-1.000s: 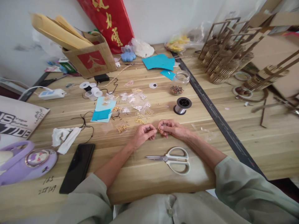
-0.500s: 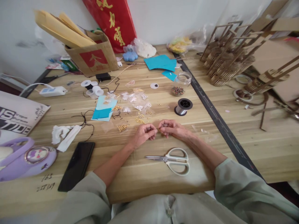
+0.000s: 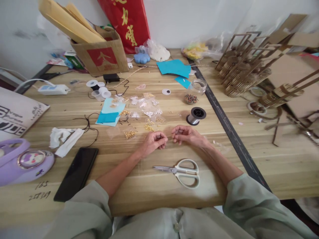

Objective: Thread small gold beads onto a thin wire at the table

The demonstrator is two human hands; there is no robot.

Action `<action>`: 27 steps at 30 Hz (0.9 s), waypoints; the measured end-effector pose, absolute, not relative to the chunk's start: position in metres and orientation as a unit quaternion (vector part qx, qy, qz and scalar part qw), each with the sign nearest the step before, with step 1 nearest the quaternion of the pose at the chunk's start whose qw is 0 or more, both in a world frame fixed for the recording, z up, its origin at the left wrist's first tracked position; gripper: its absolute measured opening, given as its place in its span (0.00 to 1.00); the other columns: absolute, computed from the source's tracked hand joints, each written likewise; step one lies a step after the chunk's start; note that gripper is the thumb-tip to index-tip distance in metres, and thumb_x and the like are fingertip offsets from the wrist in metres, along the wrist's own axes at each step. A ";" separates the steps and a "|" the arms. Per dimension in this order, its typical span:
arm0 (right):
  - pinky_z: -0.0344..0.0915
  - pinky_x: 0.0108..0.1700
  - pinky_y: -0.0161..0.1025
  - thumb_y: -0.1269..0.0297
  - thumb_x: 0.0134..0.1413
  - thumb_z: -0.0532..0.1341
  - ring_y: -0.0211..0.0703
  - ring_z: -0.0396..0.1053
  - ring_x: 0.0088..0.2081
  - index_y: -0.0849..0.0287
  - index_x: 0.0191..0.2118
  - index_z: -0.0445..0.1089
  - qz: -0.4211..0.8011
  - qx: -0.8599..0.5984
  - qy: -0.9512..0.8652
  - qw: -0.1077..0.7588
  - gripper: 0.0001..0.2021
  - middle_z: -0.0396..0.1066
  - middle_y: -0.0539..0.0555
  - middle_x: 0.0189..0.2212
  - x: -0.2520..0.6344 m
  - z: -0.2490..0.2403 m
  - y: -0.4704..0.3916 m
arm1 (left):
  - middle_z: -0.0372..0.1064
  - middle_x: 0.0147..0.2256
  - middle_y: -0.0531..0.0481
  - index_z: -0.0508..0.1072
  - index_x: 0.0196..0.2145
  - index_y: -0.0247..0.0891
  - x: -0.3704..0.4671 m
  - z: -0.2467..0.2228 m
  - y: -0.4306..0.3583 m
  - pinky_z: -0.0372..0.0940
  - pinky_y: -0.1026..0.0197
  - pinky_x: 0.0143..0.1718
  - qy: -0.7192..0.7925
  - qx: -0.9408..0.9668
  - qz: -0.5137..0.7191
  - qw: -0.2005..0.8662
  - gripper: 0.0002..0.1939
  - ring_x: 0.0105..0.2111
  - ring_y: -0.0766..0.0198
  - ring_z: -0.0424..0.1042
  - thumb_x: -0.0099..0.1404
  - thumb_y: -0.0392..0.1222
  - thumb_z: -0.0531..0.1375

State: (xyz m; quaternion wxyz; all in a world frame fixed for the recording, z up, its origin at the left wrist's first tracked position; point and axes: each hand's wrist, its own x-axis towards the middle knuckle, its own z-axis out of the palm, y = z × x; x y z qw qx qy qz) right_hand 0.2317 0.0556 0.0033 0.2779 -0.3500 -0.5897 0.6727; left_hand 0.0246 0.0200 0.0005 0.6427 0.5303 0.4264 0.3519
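Note:
Over the middle of the table, my left hand (image 3: 156, 143) is closed in a pinch; whatever its fingertips hold is too small to make out. A short gap to the right, my right hand (image 3: 185, 136) pinches a tiny gold-coloured piece (image 3: 172, 135) between thumb and finger. White-handled scissors (image 3: 179, 171) lie just below both hands, blades pointing left. Beyond my left hand are small heaps of gold beads (image 3: 130, 134) and clear bags of silver-coloured pieces (image 3: 149, 113). A spool of thin clear line (image 3: 195, 116) stands behind my right hand.
A black phone (image 3: 76, 174) and a purple case (image 3: 27, 162) lie at left. Light blue cards (image 3: 108, 117) sit near a tangled black cord (image 3: 89, 126). A glass jar of beads (image 3: 191, 98) stands behind the spool. Bamboo baskets (image 3: 239, 73) fill the right side.
My hands have drawn slightly apart, the right one moving a little to the right. The view has shifted a little; the scissors and beads still lie in the same place.

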 end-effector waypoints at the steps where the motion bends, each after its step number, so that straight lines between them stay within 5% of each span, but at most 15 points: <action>1: 0.67 0.29 0.33 0.60 0.47 0.66 0.37 0.69 0.29 0.63 0.41 0.68 0.654 -0.356 -0.607 0.279 0.16 0.71 0.53 0.29 0.233 0.004 0.056 | 0.68 0.22 0.52 0.67 0.27 0.32 0.025 -0.001 0.020 0.63 0.69 0.22 0.425 0.530 0.354 0.643 0.13 0.20 0.72 0.67 0.57 0.46 0.62; 6: 0.64 0.32 0.34 0.65 0.54 0.59 0.38 0.67 0.31 0.61 0.37 0.70 0.425 -0.406 -0.766 0.259 0.06 0.70 0.53 0.31 0.234 0.005 0.052 | 0.67 0.21 0.52 0.68 0.27 0.32 0.025 -0.004 0.020 0.63 0.69 0.21 0.421 0.532 0.362 0.640 0.13 0.20 0.72 0.67 0.56 0.46 0.63; 13: 0.62 0.38 0.39 0.78 0.57 0.51 0.47 0.65 0.39 0.62 0.40 0.68 0.088 -0.338 -0.929 0.125 0.11 0.69 0.60 0.35 0.229 0.018 0.042 | 0.67 0.21 0.52 0.68 0.27 0.32 0.024 -0.001 0.019 0.63 0.69 0.22 0.416 0.536 0.361 0.640 0.13 0.20 0.72 0.66 0.57 0.46 0.62; 22: 0.61 0.37 0.38 0.78 0.57 0.53 0.47 0.64 0.39 0.60 0.36 0.67 0.045 -0.317 -0.943 0.089 0.09 0.70 0.59 0.34 0.227 0.022 0.039 | 0.67 0.21 0.52 0.67 0.28 0.32 0.024 -0.008 0.019 0.62 0.70 0.22 0.406 0.537 0.363 0.645 0.13 0.20 0.72 0.66 0.58 0.47 0.62; 27: 0.62 0.37 0.38 0.73 0.60 0.52 0.44 0.66 0.36 0.60 0.37 0.69 0.166 -0.352 -0.904 0.176 0.09 0.69 0.58 0.34 0.226 0.011 0.042 | 0.67 0.21 0.52 0.67 0.28 0.33 0.023 -0.010 0.019 0.62 0.69 0.22 0.397 0.540 0.366 0.646 0.14 0.20 0.72 0.66 0.58 0.48 0.61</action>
